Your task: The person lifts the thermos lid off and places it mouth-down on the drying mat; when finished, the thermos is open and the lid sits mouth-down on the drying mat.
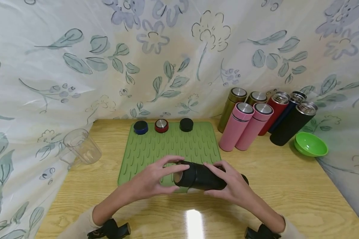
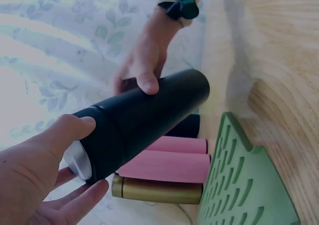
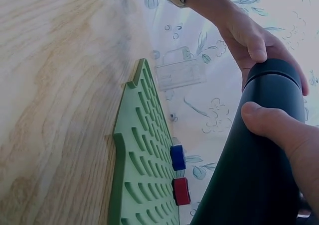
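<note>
A black thermos bottle lies almost level in the air over the front edge of the green mat, its capped end to the left. My left hand holds the cap, thumb on one side and fingers on the other, with the cap's silvery top facing the palm. The right hand grips the bottle's body, thumb and fingers on opposite sides. Along the mat's back edge sit a blue cap, a red cap with a silver top, and a black cap.
Two pink bottles stand at the right before two olive-gold ones. Beside them, red, navy and black bottles show bare metal mouths. A green bowl is far right; a clear pitcher stands left.
</note>
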A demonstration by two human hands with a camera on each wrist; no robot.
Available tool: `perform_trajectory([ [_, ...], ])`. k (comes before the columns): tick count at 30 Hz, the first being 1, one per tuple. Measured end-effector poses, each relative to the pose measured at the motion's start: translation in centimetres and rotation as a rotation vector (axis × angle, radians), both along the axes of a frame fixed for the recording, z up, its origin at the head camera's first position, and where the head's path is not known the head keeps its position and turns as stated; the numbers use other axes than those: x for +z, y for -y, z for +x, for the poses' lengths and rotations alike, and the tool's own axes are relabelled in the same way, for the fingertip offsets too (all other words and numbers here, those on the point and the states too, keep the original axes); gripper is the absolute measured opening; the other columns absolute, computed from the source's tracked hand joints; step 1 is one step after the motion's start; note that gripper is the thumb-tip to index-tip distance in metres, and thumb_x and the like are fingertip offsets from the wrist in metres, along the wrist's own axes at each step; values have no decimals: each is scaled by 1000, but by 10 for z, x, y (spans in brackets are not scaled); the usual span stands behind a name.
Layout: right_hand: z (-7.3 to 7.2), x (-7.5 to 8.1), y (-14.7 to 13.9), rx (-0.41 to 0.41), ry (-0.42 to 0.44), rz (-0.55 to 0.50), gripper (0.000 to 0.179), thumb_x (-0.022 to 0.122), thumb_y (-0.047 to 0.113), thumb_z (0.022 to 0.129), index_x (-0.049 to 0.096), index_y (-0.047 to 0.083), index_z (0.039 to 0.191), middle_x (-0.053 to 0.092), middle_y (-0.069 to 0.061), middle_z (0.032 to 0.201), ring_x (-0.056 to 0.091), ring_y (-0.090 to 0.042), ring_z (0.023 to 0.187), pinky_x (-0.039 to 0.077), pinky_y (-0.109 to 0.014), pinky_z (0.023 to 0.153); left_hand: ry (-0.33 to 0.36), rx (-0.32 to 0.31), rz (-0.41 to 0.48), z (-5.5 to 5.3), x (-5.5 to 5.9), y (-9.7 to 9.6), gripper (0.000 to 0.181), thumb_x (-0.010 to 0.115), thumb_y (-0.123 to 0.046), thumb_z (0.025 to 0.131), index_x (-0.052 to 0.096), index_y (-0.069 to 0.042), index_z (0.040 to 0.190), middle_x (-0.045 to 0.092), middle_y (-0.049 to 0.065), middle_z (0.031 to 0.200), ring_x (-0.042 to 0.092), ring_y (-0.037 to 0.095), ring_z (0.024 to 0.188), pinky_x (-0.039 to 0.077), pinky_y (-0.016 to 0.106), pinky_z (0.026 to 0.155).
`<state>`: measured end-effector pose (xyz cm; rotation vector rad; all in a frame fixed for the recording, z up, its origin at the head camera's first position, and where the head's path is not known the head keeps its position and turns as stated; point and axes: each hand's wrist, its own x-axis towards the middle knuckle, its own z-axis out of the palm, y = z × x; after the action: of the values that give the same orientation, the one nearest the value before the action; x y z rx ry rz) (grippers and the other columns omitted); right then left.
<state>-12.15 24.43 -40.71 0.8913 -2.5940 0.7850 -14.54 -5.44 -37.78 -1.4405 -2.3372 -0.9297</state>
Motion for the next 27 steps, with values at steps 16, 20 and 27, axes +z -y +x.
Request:
perform_trajectory([
  [16,-5,5,5,10,-60,0,82,87,44,66,55,22,139,58,-2,114,56,-11,98,53,-28,71,63,10,17,-2,6,5,72,80,-29,80,46,-20,144,44,11,146,57,24,124,57,36,93],
  [20,-5,6,5,8,-66,-5,85,89,40,64,54,21,139,58,-4,114,56,-13,99,54,-29,72,44,0,54,-3,5,4,67,80,-21,79,51,-17,139,51,13,139,62,21,115,58,27,88],
  [27,-5,7,5,3,-58,2,86,88,40,65,52,23,141,57,-4,115,56,-13,99,53,-29,73,149,15,72,-1,5,2,68,78,-25,82,48,-16,142,47,12,141,65,19,109,57,19,84],
])
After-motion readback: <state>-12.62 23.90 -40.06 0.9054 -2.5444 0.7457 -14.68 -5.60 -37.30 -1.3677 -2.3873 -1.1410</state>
